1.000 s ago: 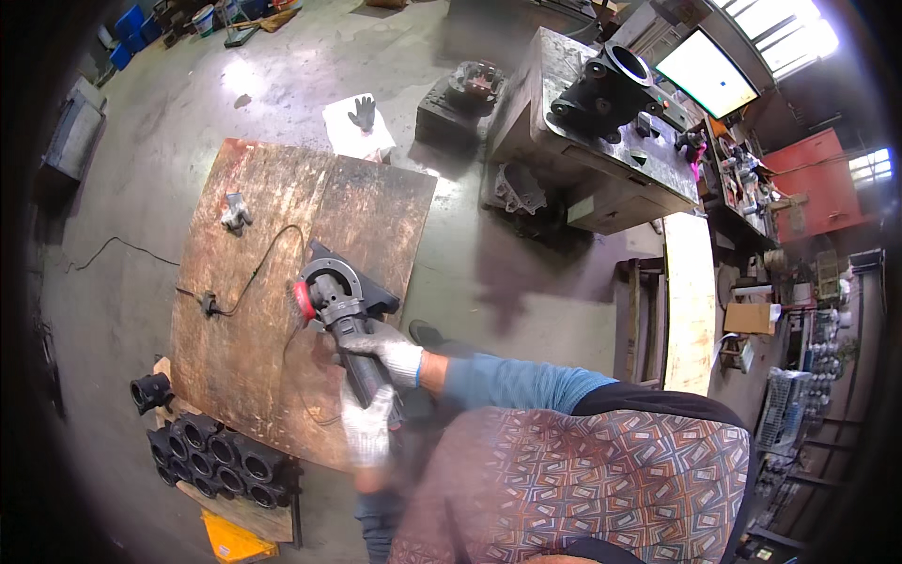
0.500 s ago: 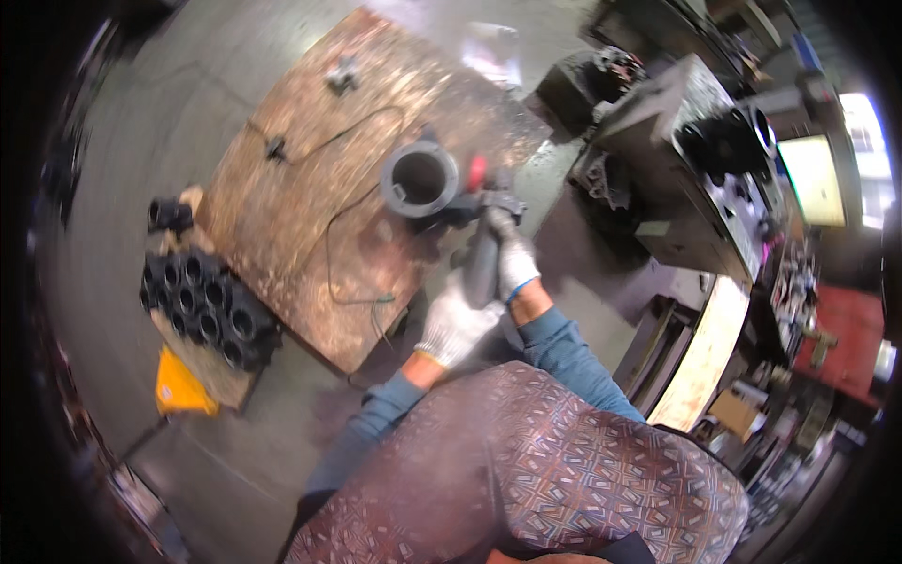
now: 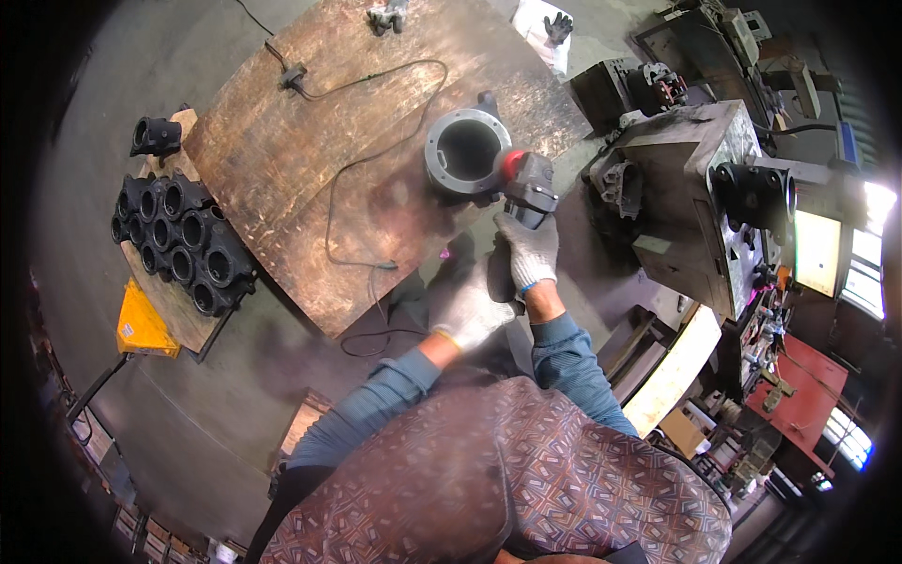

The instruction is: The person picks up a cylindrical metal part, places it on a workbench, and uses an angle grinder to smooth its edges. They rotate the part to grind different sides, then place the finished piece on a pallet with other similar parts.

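Note:
Both my hands, in whitish knit gloves, are closed on a dark angle grinder (image 3: 534, 185). My right hand (image 3: 528, 252) wraps round its body just behind the head. My left hand (image 3: 472, 312) grips the rear end, where the fingers are partly hidden. A red disc (image 3: 512, 164) on the grinder lies at the right side of a grey cylindrical metal casting (image 3: 433, 156); whether they touch I cannot tell. With its round flanged opening facing up, the casting stands on a worn wooden tabletop (image 3: 301, 188).
A black cable (image 3: 331, 211) snakes across the tabletop to a connector (image 3: 293, 77). Gloves (image 3: 387, 16) lie at its far edge. On the left, several dark castings (image 3: 183, 230) sit on a board above a yellow pallet jack (image 3: 144, 320). A metal cabinet (image 3: 691, 202) stands at right.
My view has shifted, so the table and casting appear further right and higher. The red disc now appears closer to the casting's rim. Both hands keep hold of the grinder.

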